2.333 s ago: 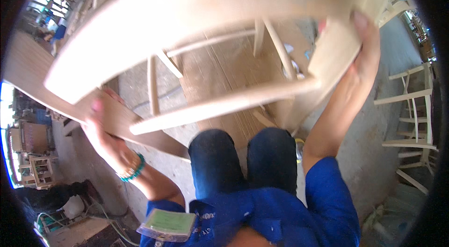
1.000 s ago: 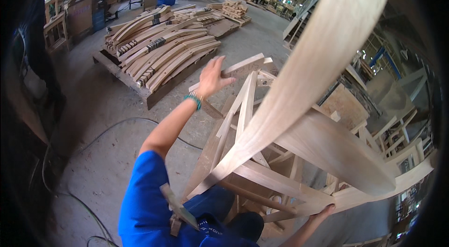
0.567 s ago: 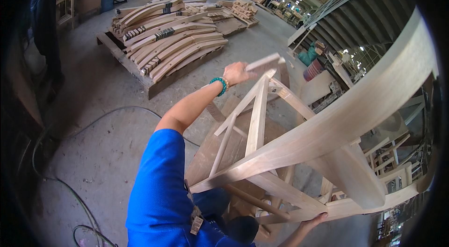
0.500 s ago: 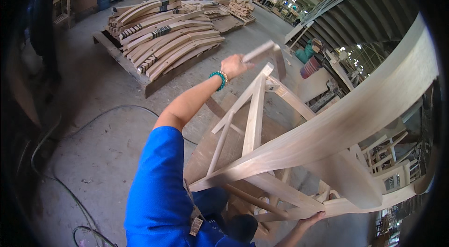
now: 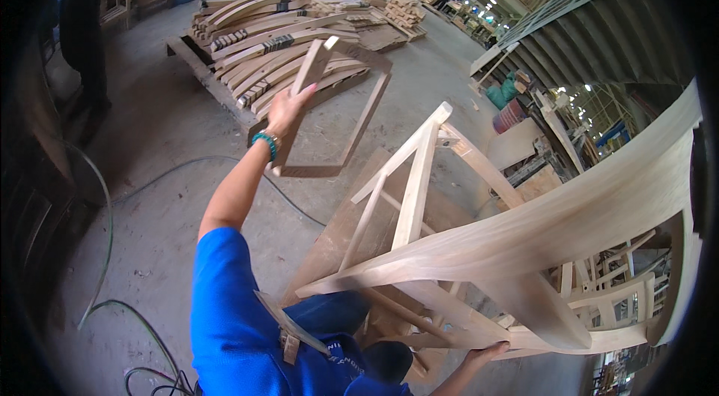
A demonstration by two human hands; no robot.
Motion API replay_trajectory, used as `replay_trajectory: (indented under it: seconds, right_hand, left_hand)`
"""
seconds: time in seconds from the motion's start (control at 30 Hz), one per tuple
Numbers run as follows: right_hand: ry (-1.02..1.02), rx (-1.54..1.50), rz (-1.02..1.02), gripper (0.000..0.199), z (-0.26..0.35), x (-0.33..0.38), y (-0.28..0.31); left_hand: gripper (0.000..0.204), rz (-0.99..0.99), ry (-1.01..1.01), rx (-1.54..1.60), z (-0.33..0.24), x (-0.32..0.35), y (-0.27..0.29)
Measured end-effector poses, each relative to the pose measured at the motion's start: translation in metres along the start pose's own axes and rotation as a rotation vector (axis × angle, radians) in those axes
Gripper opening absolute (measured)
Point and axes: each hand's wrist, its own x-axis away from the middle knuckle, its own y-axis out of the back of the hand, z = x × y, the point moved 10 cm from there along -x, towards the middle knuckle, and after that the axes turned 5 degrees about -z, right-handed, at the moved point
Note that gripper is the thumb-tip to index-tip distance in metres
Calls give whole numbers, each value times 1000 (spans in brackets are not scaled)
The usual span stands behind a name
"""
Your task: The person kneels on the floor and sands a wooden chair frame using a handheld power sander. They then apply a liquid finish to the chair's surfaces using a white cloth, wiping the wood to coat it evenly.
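Note:
My left hand (image 5: 286,113), wearing beaded bracelets, grips one long side of a rectangular wooden frame (image 5: 309,66). It holds the frame up, off to the left of an unfinished wooden chair (image 5: 517,242). The chair is pale bare wood, tipped over, with a broad curved piece sweeping to the upper right and angled legs joined by rails. Low at the right, my right hand (image 5: 485,355) holds the chair's lower edge from beneath, its fingers partly hidden by the wood.
Curved wooden parts (image 5: 296,40) lie stacked on a low pallet (image 5: 202,70) at the far left. A hose (image 5: 217,158) winds across the floor. A person (image 5: 81,36) stands at the left edge. More chair frames (image 5: 622,295) and a red bin (image 5: 509,117) are at the right.
My left hand has carried the rectangular frame left and toward me, away from the chair's legs, and turned it so its opening shows. My right hand stays on the chair, which shifts slightly in view.

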Motion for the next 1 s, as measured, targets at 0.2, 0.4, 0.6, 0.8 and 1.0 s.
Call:
replay_trajectory:
  seconds: [0.2, 0.4, 0.6, 0.8, 1.0]
  right_hand:
    - [-16, 60, -65, 95, 8, 7, -4]
    - [-40, 67, -19, 104, 8, 4, -1]
    - [-25, 69, -18, 101, 11, 10, -5]
    - [-32, -13, 30, 88, 1, 0, 4]
    - [-50, -76, 13, 78, -17, 0, 6]
  left_hand:
    - [47, -122, 347, 285, 147, 72, 84]
    - [52, -353, 558, 571, 246, 142, 153]
    - [61, -342, 645, 544, 286, 169, 169]
    - [51, -322, 476, 99, 271, 168, 173]
    - [84, 123, 406, -260, 245, 234, 104]
